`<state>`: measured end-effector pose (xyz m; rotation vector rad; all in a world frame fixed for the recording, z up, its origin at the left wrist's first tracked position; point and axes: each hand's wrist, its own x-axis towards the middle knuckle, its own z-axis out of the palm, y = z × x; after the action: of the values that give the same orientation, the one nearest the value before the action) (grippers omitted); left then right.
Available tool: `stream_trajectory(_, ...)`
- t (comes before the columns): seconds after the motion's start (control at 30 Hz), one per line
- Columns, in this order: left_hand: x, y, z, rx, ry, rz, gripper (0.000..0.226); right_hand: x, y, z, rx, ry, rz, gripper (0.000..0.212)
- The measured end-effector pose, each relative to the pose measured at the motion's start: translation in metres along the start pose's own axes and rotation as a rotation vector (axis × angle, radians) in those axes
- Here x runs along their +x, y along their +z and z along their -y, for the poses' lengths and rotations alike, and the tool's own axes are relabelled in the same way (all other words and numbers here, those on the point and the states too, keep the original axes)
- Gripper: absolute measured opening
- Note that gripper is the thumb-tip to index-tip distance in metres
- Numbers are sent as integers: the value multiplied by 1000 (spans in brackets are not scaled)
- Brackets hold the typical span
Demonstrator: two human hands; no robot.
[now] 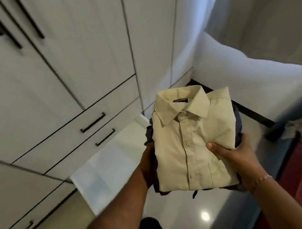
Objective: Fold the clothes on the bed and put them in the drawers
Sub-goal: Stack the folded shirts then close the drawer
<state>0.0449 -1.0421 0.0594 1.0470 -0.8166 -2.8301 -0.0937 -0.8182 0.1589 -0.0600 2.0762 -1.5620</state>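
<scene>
Both hands carry the stack: left hand [148, 164] cupped under its side edge, right hand [233, 153] with thumb clamped on the folded cream shirt [186, 144] topping dark clothes [236, 123], probably so the folds hold. Stack is mid-air, facing the closed drawers [83, 126]. One hand must free up to pull a handle [93, 122].

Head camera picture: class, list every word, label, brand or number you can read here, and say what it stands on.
Neck label inside the collar of the folded cream shirt: pale lettering on black, too blurred to read.
No other text shows anywhere, including the drawers.
</scene>
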Motion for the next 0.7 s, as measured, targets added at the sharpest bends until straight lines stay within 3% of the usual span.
stream_trajectory(0.1, -24, -61, -25, -39, 66, -131, 67, 1, 62, 3, -7, 41, 145, 98)
stream_trajectory(0.23, -66, -160, -59, -80, 129, -264, 79, 3, 174, 3, -61, 57, 332, 97)
stream_trajectory(0.4, -125, -254, -75, -238, 238, -442, 48, -9, 290, -12, -153, -1, 506, 116)
stream_trajectory(0.6, -158, -313, -60, -370, 391, -605, 43, -5, 373, -42, -270, 0, 685, 112)
stream_trajectory(0.7, -140, -327, -39, -419, 447, -632, 39, 17, 388, -64, -350, -26, 713, 121)
